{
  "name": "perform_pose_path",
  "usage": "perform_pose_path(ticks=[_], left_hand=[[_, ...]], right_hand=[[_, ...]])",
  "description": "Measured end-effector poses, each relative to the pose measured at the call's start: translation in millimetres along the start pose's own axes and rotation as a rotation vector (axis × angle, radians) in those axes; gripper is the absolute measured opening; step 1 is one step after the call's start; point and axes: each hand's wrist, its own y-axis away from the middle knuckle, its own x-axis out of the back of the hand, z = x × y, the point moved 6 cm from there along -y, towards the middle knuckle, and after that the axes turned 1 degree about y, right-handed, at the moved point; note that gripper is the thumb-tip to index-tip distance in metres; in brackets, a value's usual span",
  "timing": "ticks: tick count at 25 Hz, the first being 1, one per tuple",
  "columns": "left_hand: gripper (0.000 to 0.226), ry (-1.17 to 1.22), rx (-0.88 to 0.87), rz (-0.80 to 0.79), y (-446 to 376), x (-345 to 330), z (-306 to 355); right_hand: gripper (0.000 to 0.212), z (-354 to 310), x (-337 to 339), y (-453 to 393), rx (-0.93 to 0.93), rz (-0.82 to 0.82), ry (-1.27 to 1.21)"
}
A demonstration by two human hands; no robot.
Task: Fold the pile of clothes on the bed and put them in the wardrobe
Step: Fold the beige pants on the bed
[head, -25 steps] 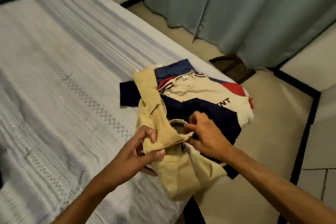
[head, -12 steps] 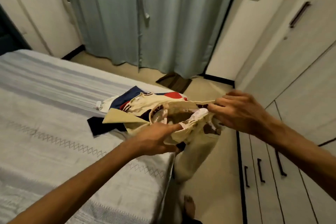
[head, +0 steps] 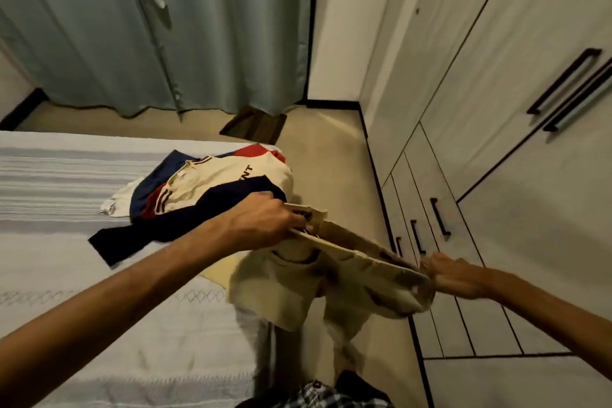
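both hands now pinch the shorts pulled wide, off the pile and bed; folding can start.

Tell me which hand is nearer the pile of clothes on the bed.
Left. The left hand hangs at the edge of the pile of clothes; the right hand is off the bed, by the wardrobe drawers.
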Motion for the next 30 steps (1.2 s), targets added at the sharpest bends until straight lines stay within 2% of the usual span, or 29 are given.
perform_pose_path(ticks=[3, 4, 6, 8, 10, 12, 14, 16, 17, 19, 21, 23, 25, 28, 30], left_hand=[[0.033, -0.096, -0.102, -0.053, -13.1, -28.8, 16.9], [0.032, -0.1, -0.108, -0.071, -15.1, -38.0, 17.6], [0.031, -0.108, -0.155, -0.085, -19.8, -61.6, 24.9], [0.038, -0.143, -0.18, -0.005, -24.6, -80.2, 37.5], [0.043, -0.132, 0.066, -0.046, -26.9, -96.7, 38.5], [0.037, 0.0, 0.366, -0.232, -25.9, -117.0, 26.0], [0.051, 0.227, 0.484, -0.376, -28.7, -133.2, 14.8], [0.081, 0.52, 0.537, -0.304, -31.5, -129.1, 8.1], [0.083, 0.674, 0.59, -0.239, -30.7, -127.0, 5.0], [0.08, 1.04, 0.815, -0.155, -24.4, -133.9, 2.4], [0.07, 1.151, 0.913, -0.147, -18.1, -138.9, 10.3], [0.047, 1.058, 0.909, -0.184, -17.1, -142.4, 22.1], [0.035, 1.011, 0.867, -0.201, -18.0, -148.8, 35.9], [0.044, 0.901, 0.736, -0.215, -23.2, -173.1, 75.9], [0.046, 0.698, 0.69, -0.205, -18.6, -195.9, 111.1]], right_hand=[[0.066, 33.9, -57.5, 0.8, -0.07, -0.12, -0.121], [0.069, 43.9, -64.1, -3.1, -0.098, -0.13, -0.165], [0.052, 58.4, -74.0, -15.1, -0.178, -0.175, -0.21], [0.044, 69.8, -79.6, -25.8, -0.229, -0.235, -0.089], [0.041, 78.8, -82.2, -39.6, -0.203, -0.208, 0.103], [0.033, 88.8, -68.7, -56.7, -0.208, -0.005, 0.197], [0.025, 99.3, -40.9, -70.4, -0.215, 0.209, 0.215], [0.025, 112.7, -9.1, -77.0, -0.195, 0.388, 0.194], [0.025, 120.4, 8.6, -74.1, -0.18, 0.482, 0.143], [0.019, 131.1, 40.0, -61.4, -0.134, 0.666, -0.091], [0.019, 128.6, 54.5, -51.7, -0.093, 0.753, -0.283], [0.02, 127.1, 47.1, -55.9, -0.082, 0.64, -0.293], [0.035, 134.2, 19.0, -65.8, -0.081, 0.472, -0.191], [0.023, 155.5, -33.9, -76.2, -0.146, 0.287, 0.156], [0.023, 172.3, -73.9, -80.0, -0.23, 0.186, 0.231]])
